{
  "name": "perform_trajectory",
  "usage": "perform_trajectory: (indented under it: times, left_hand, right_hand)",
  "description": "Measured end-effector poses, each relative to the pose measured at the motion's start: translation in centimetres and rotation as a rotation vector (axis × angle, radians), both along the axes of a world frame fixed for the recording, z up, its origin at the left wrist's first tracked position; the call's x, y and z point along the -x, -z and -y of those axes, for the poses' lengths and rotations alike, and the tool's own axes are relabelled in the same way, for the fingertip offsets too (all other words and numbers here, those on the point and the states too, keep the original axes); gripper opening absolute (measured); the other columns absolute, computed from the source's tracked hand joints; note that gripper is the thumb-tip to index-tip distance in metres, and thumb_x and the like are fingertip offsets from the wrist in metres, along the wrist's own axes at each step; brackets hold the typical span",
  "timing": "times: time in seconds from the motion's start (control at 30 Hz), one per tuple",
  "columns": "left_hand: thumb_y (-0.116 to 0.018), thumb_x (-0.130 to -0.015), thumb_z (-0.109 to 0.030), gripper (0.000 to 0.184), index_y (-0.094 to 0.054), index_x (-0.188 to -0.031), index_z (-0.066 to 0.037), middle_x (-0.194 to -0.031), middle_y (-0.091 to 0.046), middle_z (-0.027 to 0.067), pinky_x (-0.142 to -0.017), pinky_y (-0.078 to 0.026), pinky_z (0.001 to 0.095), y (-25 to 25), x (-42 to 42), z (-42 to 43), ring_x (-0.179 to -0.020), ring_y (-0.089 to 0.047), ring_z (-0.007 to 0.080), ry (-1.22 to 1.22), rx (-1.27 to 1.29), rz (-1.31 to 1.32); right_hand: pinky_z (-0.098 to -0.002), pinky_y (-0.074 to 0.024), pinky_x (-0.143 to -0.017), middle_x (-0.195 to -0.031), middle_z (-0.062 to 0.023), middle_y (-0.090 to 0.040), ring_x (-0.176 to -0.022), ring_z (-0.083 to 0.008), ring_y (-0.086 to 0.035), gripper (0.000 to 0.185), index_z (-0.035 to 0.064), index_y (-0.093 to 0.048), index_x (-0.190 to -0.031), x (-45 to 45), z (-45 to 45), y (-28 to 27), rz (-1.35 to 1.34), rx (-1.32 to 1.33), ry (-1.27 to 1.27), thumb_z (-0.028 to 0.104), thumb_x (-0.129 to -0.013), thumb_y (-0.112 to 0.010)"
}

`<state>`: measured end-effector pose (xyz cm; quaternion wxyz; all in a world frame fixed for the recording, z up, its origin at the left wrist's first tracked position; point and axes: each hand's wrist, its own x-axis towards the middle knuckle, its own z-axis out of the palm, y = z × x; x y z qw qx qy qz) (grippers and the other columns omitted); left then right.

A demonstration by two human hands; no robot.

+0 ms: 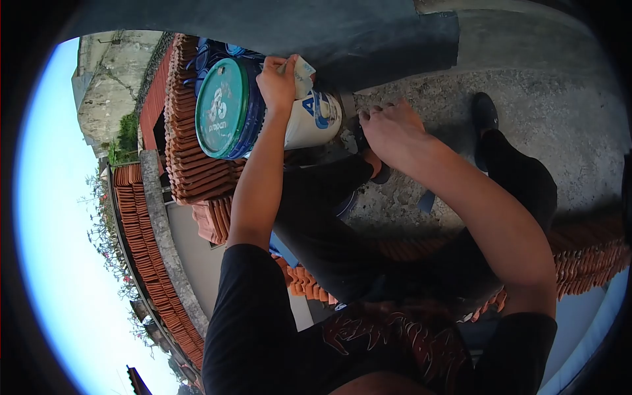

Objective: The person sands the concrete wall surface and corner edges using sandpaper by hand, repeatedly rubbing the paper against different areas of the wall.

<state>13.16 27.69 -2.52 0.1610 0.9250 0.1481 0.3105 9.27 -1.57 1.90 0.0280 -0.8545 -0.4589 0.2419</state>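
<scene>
My left hand (276,84) pinches a thin pale card-like piece (303,77) with faint greenish print between thumb and fingers. It is beside a large white and blue bucket (315,120), whose green lid (222,108) reads "propan". The bucket appears tipped sideways because the whole view is rotated. My right hand (394,130) hangs in front of me over the rough concrete, back of the hand toward me. Its fingers are loosely bent and apart, with nothing visible in them; the palm side is hidden.
A dark grey wall (382,49) rises beyond my hands. My dark shoe (486,113) stands on the worn concrete floor (441,99), and a small blue flat piece (426,201) lies there. Stacked terracotta roof tiles (191,151) flank the bucket, with blue straps or cords (209,58) behind it.
</scene>
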Motion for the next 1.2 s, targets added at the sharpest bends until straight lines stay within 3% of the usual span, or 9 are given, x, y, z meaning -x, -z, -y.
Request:
perform_trajectory:
  times: [0.1, 0.23, 0.33, 0.53, 0.63, 0.83, 1.03, 1.2]
  left_hand:
    - [-0.086, -0.084, -0.030, 0.035, -0.070, -0.081, 0.001, -0.075, -0.073, 0.0207, -0.067, -0.056, 0.0410, -0.7, -0.5, 1.7, -0.069, -0.073, 0.0371, 0.063, -0.052, 0.026]
    - [-0.086, -0.084, -0.029, 0.034, -0.070, -0.081, 0.000, -0.075, -0.074, 0.0198, -0.065, -0.056, 0.0409, -1.5, 0.5, 0.3, -0.069, -0.073, 0.0356, -0.035, -0.005, -0.037]
    - [-0.085, -0.084, -0.029, 0.033, -0.070, -0.081, 0.000, -0.076, -0.074, 0.0202, -0.065, -0.056, 0.0412, -1.6, 1.1, -0.6, -0.069, -0.074, 0.0350, -0.089, -0.058, -0.070]
    - [-0.085, -0.085, -0.033, 0.035, -0.072, -0.083, 0.000, -0.074, -0.072, 0.0202, -0.066, -0.055, 0.0414, -1.4, -0.3, 0.5, -0.068, -0.072, 0.0366, 0.025, -0.069, -0.039]
    - [-0.085, -0.084, -0.034, 0.037, -0.072, -0.084, 0.001, -0.077, -0.074, 0.0202, -0.068, -0.055, 0.0405, -1.6, 0.2, 0.0, -0.070, -0.073, 0.0347, -0.032, -0.007, -0.070]
    - [-0.085, -0.084, -0.031, 0.034, -0.071, -0.081, 0.000, -0.074, -0.073, 0.0194, -0.062, -0.054, 0.0408, -1.7, 0.6, -0.6, -0.066, -0.073, 0.0344, -0.025, -0.054, -0.044]
    - [-0.085, -0.084, -0.031, 0.034, -0.071, -0.081, 0.000, -0.073, -0.073, 0.0188, -0.061, -0.054, 0.0391, -2.1, 0.1, 0.3, -0.065, -0.073, 0.0329, -0.007, -0.023, -0.044]
    - [-0.085, -0.085, -0.031, 0.034, -0.071, -0.081, 0.000, -0.074, -0.073, 0.0187, -0.063, -0.054, 0.0402, -1.7, 0.8, -1.2, -0.066, -0.072, 0.0343, -0.029, -0.043, -0.043]
  right_hand:
    - [-0.0471, -0.0445, -0.107, -0.132, -0.0152, -0.065, -0.120, -0.0280, -0.065, 0.057, -0.0012, -0.049, -0.147, 0.2, -0.2, -0.2, -0.020, 0.016, -0.010, 0.013, -0.093, -0.062]
    - [-0.0451, -0.0449, -0.106, -0.131, -0.0148, -0.066, -0.120, -0.0273, -0.065, 0.057, -0.0013, -0.050, -0.146, 0.6, -0.8, 0.4, -0.028, -0.016, 0.004, 0.014, -0.093, -0.064]
    - [-0.0437, -0.0454, -0.105, -0.131, -0.0150, -0.066, -0.119, -0.0276, -0.065, 0.066, -0.0019, -0.050, -0.146, 1.1, -1.2, 0.6, 0.026, -0.021, -0.010, 0.023, -0.089, -0.073]
    - [-0.0428, -0.0466, -0.102, -0.129, -0.0153, -0.066, -0.118, -0.0277, -0.065, 0.094, -0.0037, -0.048, -0.148, 1.4, -1.4, 0.1, -0.001, 0.023, -0.062, 0.038, -0.074, -0.088]
    - [-0.0431, -0.0471, -0.102, -0.129, -0.0148, -0.066, -0.118, -0.0275, -0.065, 0.093, -0.0036, -0.048, -0.148, 1.4, -1.5, 0.9, 0.032, 0.061, -0.114, 0.041, -0.076, -0.087]
    - [-0.0431, -0.0472, -0.101, -0.128, -0.0142, -0.067, -0.116, -0.0276, -0.066, 0.068, -0.0030, -0.051, -0.146, 1.5, -0.8, 1.6, 0.063, 0.031, -0.060, 0.029, -0.090, -0.072]
    - [-0.0430, -0.0469, -0.101, -0.126, -0.0139, -0.068, -0.115, -0.0277, -0.067, 0.055, -0.0025, -0.053, -0.143, 1.4, -0.5, 1.5, 0.046, 0.041, -0.102, 0.019, -0.094, -0.063]
    - [-0.0427, -0.0462, -0.101, -0.127, -0.0144, -0.068, -0.117, -0.0279, -0.066, 0.076, -0.0033, -0.052, -0.145, 1.6, -0.8, 1.0, 0.037, 0.027, -0.056, 0.031, -0.084, -0.080]
